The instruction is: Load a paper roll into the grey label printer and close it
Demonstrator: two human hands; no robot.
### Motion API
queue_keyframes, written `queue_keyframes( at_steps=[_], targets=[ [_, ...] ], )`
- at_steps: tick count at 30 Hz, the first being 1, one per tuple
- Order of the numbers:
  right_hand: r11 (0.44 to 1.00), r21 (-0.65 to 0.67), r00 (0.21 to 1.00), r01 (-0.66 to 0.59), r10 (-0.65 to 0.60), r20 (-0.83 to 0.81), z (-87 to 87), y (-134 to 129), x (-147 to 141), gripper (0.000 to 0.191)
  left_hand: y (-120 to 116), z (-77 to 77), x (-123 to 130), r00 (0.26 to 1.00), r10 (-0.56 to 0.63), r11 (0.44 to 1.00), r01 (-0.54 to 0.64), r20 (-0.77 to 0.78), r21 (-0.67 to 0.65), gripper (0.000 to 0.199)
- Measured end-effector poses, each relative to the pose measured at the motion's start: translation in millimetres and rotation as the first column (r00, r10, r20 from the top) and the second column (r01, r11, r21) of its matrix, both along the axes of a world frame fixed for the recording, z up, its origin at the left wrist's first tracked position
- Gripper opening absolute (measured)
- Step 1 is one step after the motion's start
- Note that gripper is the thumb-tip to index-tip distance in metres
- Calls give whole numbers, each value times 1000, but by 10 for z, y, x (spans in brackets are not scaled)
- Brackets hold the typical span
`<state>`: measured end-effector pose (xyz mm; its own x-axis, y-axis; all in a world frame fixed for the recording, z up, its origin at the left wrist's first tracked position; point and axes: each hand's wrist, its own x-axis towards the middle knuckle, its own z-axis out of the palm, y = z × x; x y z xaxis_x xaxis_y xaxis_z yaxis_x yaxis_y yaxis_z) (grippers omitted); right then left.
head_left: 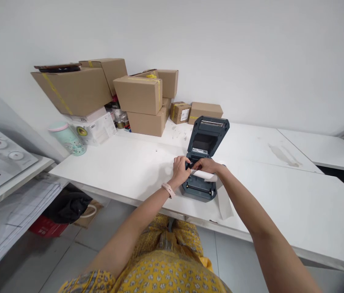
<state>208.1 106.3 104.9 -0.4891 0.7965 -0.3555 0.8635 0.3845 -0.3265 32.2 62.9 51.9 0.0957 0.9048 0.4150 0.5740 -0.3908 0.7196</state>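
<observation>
A dark grey label printer (199,194) stands on the white table with its lid (207,134) raised. Across its inside lies a white paper roll (204,175), and a loose paper strip (225,203) hangs down on the right side. My left hand (180,170) is closed around a dark part at the printer's left wall, beside the roll's left end. Behind the roll, my right hand (206,165) reaches into the printer with bent fingers pressed together near the same end. What the right fingertips hold is hidden.
Cardboard boxes (141,95) are stacked at the back left, with two smaller ones behind the printer. A mint tumbler (68,139) stands by a white box (100,129). At the far left is a white appliance with knobs (1,158). The table's front edge (123,196) runs before me.
</observation>
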Motion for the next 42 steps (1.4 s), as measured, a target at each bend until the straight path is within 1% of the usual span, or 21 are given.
queue_keyframes(
  at_steps=[2, 6, 8, 10, 11, 15, 18, 22, 26, 27, 29, 32, 38, 42],
  targets=[
    [1000, 15, 1000, 6, -6, 2, -12, 4, 2, 30, 17, 26, 4, 994, -76, 995, 80, -77, 58, 24],
    [1000, 29, 1000, 11, -11, 7, -42, 37, 12, 22, 72, 15, 16, 958, -200, 962, 232, -206, 145, 29],
    [1000, 22, 1000, 5, -5, -1, -55, 56, 19, 22, 99, -11, 14, 921, -292, 934, 332, -257, 130, 32],
    [1000, 11, 1000, 0, 0, -14, -66, 72, 25, 24, 118, -35, 2, 881, -385, 906, 417, -276, 67, 34],
    [1000, 7, 1000, 0, 0, -19, -71, 79, 27, 25, 122, -43, -9, 867, -414, 897, 441, -277, 40, 36],
    [1000, -3, 1000, 13, -13, -28, -88, 97, 37, 29, 84, -25, -80, 829, -458, 871, 490, -321, 22, 40],
    [999, -27, 999, 21, -22, -37, -92, 107, 48, 33, -7, 50, -154, 779, -471, 853, 521, -414, 10, 39],
    [998, -48, 998, 32, -35, -54, -87, 110, 55, 36, -189, 173, -277, 701, -488, 825, 566, -521, -11, 35],
    [998, -56, 997, 36, -40, -61, -86, 106, 52, 40, -368, 221, -410, 651, -537, 788, 614, -537, -44, 21],
    [998, -55, 997, 38, -41, -60, -86, 105, 51, 40, -400, 220, -438, 638, -554, 778, 626, -535, -59, 21],
    [998, -55, 997, 40, -43, -57, -84, 104, 46, 40, -444, 209, -477, 619, -580, 764, 638, -529, -91, 29],
    [998, -54, 998, 41, -44, -46, -70, 99, 37, 39, -468, 185, -490, 627, -589, 768, 631, -510, -111, 35],
    [998, -54, 999, 44, -45, -16, -28, 69, 24, 43, -466, 154, -447, 689, -569, 794, 602, -448, -82, 24],
    [999, -32, 999, 28, -27, 31, 7, 47, -10, 39, -460, 137, -439, 718, -577, 797, 599, -389, -79, 20]
  ],
)
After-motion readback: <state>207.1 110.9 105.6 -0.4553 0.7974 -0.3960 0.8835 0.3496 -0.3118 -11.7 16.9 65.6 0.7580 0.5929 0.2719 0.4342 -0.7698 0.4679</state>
